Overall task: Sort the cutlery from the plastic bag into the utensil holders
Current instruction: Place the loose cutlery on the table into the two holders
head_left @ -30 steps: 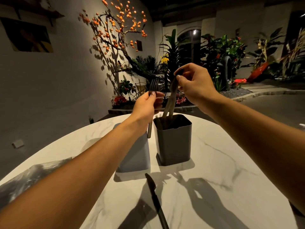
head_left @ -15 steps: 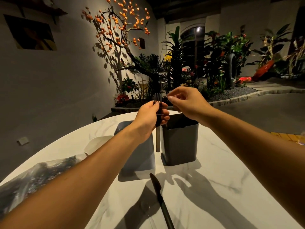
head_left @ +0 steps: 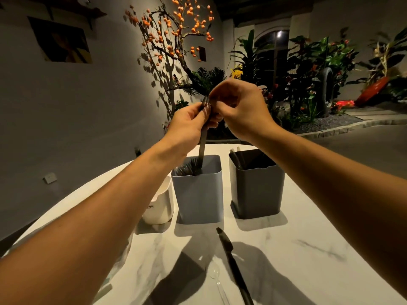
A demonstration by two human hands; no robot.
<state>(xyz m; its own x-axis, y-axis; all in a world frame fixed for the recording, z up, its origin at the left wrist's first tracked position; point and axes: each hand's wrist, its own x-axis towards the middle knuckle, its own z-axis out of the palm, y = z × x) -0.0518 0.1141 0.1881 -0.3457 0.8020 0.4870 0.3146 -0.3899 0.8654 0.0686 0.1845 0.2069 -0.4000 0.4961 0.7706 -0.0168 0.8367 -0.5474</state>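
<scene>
My left hand (head_left: 191,124) grips a black plastic fork (head_left: 202,150) by its upper part, tines up. The fork's handle end dips into the blue-grey holder (head_left: 199,194), which holds several other dark forks. The curled fingers of my right hand (head_left: 241,108) pinch the fork's top, just above my left fingers. A dark grey holder (head_left: 257,190) to the right has dark cutlery leaning inside. A white holder (head_left: 160,203) stands to the left, partly behind my left forearm. A black knife (head_left: 233,265) lies on the table in front of the holders.
The three holders stand in a row on a white marble table (head_left: 308,256). A clear plastic spoon (head_left: 214,274) lies beside the knife. A bit of the clear plastic bag (head_left: 123,258) shows under my left forearm. Wall and plants lie beyond the table's far edge.
My right hand left the cutlery in the dark grey holder and came over to the fork's top. My left hand lowered the fork's handle into the blue-grey holder.
</scene>
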